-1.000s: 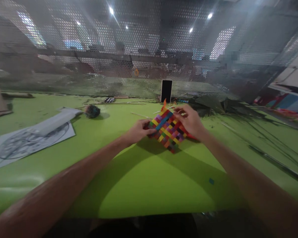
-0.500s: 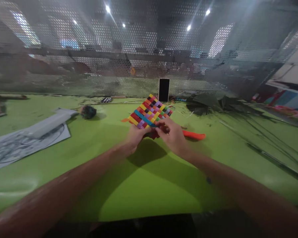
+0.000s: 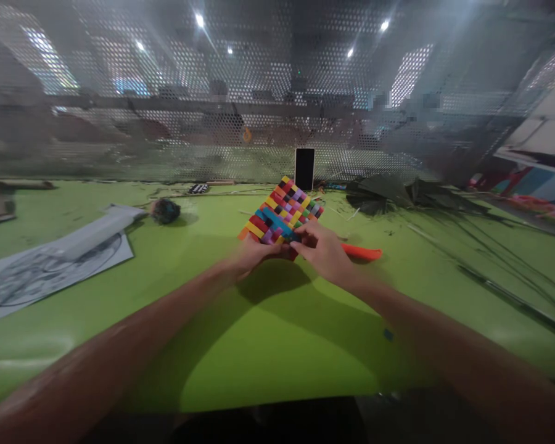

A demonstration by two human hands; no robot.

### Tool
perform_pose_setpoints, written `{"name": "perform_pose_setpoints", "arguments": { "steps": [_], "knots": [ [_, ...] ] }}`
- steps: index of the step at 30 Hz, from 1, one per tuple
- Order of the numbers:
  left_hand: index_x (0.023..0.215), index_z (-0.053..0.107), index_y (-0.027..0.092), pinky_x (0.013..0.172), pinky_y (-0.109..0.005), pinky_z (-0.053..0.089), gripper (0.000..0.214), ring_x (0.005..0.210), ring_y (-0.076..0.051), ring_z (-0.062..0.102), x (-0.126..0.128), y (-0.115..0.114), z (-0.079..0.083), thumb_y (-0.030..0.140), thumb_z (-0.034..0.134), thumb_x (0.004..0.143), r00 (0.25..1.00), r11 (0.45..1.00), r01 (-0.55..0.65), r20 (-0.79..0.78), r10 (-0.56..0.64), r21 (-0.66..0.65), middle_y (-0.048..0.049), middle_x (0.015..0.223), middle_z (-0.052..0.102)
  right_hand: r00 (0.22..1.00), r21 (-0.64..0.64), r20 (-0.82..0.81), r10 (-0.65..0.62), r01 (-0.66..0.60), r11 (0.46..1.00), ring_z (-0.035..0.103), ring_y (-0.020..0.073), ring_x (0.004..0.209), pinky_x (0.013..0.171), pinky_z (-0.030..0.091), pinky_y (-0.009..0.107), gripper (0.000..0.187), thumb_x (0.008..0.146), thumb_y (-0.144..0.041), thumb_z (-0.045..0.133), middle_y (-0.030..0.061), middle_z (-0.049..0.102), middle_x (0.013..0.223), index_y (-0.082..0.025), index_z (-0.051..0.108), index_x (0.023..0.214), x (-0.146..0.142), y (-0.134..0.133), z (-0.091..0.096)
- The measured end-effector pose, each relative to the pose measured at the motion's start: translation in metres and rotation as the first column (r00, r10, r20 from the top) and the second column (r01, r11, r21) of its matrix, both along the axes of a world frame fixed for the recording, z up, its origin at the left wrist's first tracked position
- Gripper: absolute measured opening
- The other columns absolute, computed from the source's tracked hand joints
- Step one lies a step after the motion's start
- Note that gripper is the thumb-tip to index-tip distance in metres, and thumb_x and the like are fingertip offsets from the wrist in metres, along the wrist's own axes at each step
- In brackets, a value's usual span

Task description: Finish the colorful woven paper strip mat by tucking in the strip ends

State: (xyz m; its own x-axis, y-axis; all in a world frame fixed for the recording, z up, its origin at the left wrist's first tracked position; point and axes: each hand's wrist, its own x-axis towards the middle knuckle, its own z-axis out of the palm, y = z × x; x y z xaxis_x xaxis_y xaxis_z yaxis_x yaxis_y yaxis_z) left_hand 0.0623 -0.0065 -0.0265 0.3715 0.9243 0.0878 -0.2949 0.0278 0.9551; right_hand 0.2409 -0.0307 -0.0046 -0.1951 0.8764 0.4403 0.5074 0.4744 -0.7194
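Over the green table (image 3: 240,382), my left hand (image 3: 254,253) pinches the woven square (image 3: 290,206) down low; my right hand (image 3: 326,251) pinches it by the blue strip (image 3: 275,222); too hard a tug could pull that loose.

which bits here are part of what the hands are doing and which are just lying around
In the job:
- woven multicoloured piece, held by the left hand
- blue strip across it, right hand at its lower end
- orange-red strip beside the right hand, probably

Seemingly just about:
- white roll on the drawing sheet
- dark fuzzy ball
- upright black-faced device
- dark leaves
- small blue scrap
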Motion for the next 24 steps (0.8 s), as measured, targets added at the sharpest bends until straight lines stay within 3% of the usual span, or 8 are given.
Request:
{"name": "perform_pose_setpoints", "arguments": {
  "steps": [2, 6, 10, 14, 20, 24],
  "knots": [
    [0.095, 0.07, 0.015, 0.081, -0.04, 0.06, 0.04, 0.083, -0.023, 0.073, -0.001, 0.001, 0.0, 0.014, 0.086, 0.059, 0.999, 0.998, -0.005, 0.042, 0.008, -0.069, -0.0101, 0.099, 0.075, 0.997, -0.05, -0.069, 0.026, -0.03, 0.998, 0.058, 0.0162, 0.075, 0.066, 0.05, 0.032, 0.009, 0.079, -0.024, 0.068, 0.0027, 0.062, 0.084, -0.02, 0.062, 0.084, 0.004, 0.003, 0.002],
    [0.096, 0.07, 0.015, 0.08, -0.039, 0.061, 0.043, 0.081, -0.021, 0.072, -0.001, 0.007, -0.001, 0.008, 0.086, 0.057, 0.982, 0.978, -0.169, 0.068, 0.178, -0.121, -0.0078, 0.096, 0.075, 0.972, -0.196, -0.215, 0.094, -0.137, 0.971, 0.058, 0.0135, 0.067, 0.056, 0.049, 0.027, 0.019, 0.075, -0.031, 0.074, 0.0019, 0.062, 0.082, -0.021, 0.064, 0.087, 0.012, 0.007, 0.013],
    [0.103, 0.069, 0.016, 0.082, -0.039, 0.061, 0.049, 0.085, -0.021, 0.072, -0.004, 0.013, -0.003, 0.011, 0.088, 0.058, 0.974, 0.976, -0.207, 0.081, 0.212, -0.072, -0.0088, 0.102, 0.075, 0.925, -0.173, -0.344, 0.16, -0.23, 0.958, 0.059, 0.0112, 0.066, 0.054, 0.048, 0.024, 0.02, 0.071, -0.034, 0.077, 0.0019, 0.064, 0.088, -0.021, 0.066, 0.082, 0.021, 0.009, 0.025],
    [0.095, 0.071, 0.014, 0.085, -0.039, 0.06, 0.039, 0.084, -0.021, 0.073, -0.003, 0.012, 0.0, 0.015, 0.087, 0.059, 0.973, 0.974, -0.215, 0.076, 0.22, -0.07, -0.0088, 0.096, 0.076, 0.919, -0.234, -0.334, 0.212, -0.298, 0.925, 0.06, 0.0115, 0.061, 0.055, 0.048, 0.024, 0.025, 0.078, -0.044, 0.074, 0.0002, 0.065, 0.07, -0.021, 0.066, 0.081, 0.026, 0.013, 0.028],
    [0.082, 0.072, 0.013, 0.086, -0.039, 0.06, 0.022, 0.085, -0.022, 0.073, 0.001, 0.007, 0.006, 0.012, 0.083, 0.063, 0.973, 0.969, -0.2, 0.087, 0.214, -0.146, -0.0088, 0.091, 0.077, 0.971, -0.303, -0.194, 0.14, -0.195, 0.933, 0.054, 0.0095, 0.049, 0.048, 0.044, 0.023, 0.031, 0.082, -0.048, 0.069, -0.0006, 0.062, 0.059, -0.019, 0.063, 0.072, 0.024, 0.011, 0.026],
    [0.084, 0.072, 0.013, 0.09, -0.037, 0.059, 0.027, 0.086, -0.021, 0.072, 0.0, 0.009, 0.005, 0.008, 0.084, 0.06, 0.965, 0.969, -0.198, 0.142, 0.219, -0.147, -0.008, 0.094, 0.076, 0.996, -0.212, -0.071, 0.063, -0.077, 0.974, 0.052, 0.0096, 0.049, 0.045, 0.04, 0.024, 0.019, 0.08, -0.035, 0.07, -0.0009, 0.062, 0.06, -0.019, 0.063, 0.074, 0.02, 0.008, 0.025]
  ]
}}
